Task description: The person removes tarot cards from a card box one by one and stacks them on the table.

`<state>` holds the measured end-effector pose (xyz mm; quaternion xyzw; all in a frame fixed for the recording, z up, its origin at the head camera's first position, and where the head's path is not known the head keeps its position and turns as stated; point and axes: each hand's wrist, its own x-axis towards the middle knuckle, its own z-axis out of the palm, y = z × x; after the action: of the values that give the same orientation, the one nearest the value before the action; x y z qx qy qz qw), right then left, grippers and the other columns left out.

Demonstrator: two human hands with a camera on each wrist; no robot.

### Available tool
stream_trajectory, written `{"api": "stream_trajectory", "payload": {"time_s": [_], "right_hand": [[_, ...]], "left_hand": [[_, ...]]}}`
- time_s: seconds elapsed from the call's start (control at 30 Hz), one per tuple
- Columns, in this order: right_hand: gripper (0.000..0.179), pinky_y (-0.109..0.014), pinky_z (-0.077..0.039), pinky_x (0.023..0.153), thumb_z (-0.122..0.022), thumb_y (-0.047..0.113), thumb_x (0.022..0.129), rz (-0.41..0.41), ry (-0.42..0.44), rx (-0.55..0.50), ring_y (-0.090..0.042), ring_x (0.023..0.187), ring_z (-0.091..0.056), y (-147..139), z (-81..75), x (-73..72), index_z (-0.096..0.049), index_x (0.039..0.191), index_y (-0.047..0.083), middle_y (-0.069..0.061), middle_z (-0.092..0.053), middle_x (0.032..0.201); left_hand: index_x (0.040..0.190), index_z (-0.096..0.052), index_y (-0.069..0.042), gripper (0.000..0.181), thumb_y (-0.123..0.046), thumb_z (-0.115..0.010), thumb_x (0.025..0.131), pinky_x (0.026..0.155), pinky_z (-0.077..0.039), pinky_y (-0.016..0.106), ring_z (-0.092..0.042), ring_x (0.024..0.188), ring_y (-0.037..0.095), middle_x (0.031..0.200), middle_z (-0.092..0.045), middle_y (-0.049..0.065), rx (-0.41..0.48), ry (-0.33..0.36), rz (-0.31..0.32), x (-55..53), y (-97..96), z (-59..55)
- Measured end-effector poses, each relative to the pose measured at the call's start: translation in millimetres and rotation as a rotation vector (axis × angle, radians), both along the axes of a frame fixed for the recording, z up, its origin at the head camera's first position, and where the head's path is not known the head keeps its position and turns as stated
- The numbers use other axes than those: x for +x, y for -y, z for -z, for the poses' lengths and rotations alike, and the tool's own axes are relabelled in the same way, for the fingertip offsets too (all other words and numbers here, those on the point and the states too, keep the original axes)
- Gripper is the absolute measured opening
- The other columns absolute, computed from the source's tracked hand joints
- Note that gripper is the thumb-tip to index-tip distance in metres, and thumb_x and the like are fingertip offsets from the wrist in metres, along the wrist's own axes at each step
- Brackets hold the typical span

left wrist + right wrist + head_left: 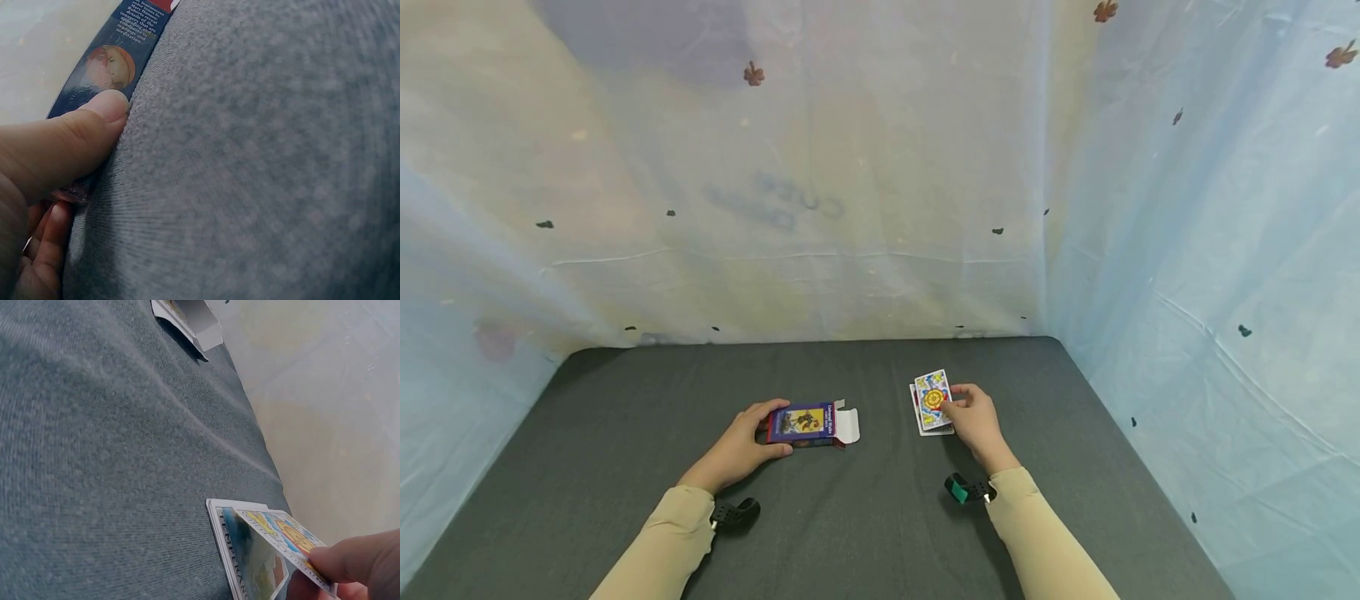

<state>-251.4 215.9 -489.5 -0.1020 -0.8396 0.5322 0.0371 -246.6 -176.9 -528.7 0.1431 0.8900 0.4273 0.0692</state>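
Note:
My left hand (737,448) grips a blue tarot card box (801,422), which lies on the cloth with its white end flap (847,426) folded out to the right. In the left wrist view the thumb lies along the printed narrow side of the box (119,37). My right hand (977,423) pinches a tarot card with a yellow wheel (932,400) between thumb and fingers. Below it, in the right wrist view, is a small stack of cards (250,559), its top one partly hidden. The held card (281,534) tilts up off the stack.
A dark grey cloth (872,517) covers the table. Pale plastic sheeting (880,292) hangs behind its far edge and along the sides. Black straps hang at the left wrist (736,515) and the right wrist (970,490).

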Motion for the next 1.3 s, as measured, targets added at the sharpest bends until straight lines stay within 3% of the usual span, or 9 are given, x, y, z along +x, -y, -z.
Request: {"api": "stream_trajectory", "payload": {"time_s": [0.43, 0.87, 1.3], "right_hand": [[0.032, -0.027, -0.040, 0.049, -0.068, 0.009, 0.088, 0.008, 0.001, 0.075, -0.014, 0.059, -0.051, -1, 7.8, -2.2, -0.058, 0.117, 0.000, -0.010, -0.060, 0.083], [0.030, -0.029, -0.043, 0.055, -0.070, 0.016, 0.088, 0.024, 0.009, 0.231, -0.019, 0.069, -0.056, -3, 10.1, -0.6, -0.062, 0.112, 0.000, -0.010, -0.060, 0.086], [0.030, -0.030, -0.041, 0.057, -0.071, 0.018, 0.087, 0.022, 0.004, 0.272, -0.019, 0.070, -0.055, -1, 9.4, 1.1, -0.064, 0.109, 0.000, -0.008, -0.061, 0.084]], "left_hand": [[0.146, -0.040, -0.023, 0.080, -0.043, -0.078, 0.079, 0.098, -0.036, 0.058, -0.039, 0.124, 0.032, 0.145, -0.038, 0.012, -0.007, -0.007, -0.001, 0.8, -0.5, -1.9], [0.146, -0.040, -0.025, 0.079, -0.044, -0.078, 0.079, 0.098, -0.036, 0.058, -0.039, 0.124, 0.032, 0.145, -0.038, 0.011, -0.014, 0.000, -0.010, 1.5, -1.3, -1.6], [0.146, -0.040, -0.024, 0.080, -0.044, -0.078, 0.079, 0.098, -0.036, 0.058, -0.039, 0.124, 0.032, 0.145, -0.039, 0.011, -0.016, -0.003, -0.008, 1.6, -1.0, -1.4]]}}
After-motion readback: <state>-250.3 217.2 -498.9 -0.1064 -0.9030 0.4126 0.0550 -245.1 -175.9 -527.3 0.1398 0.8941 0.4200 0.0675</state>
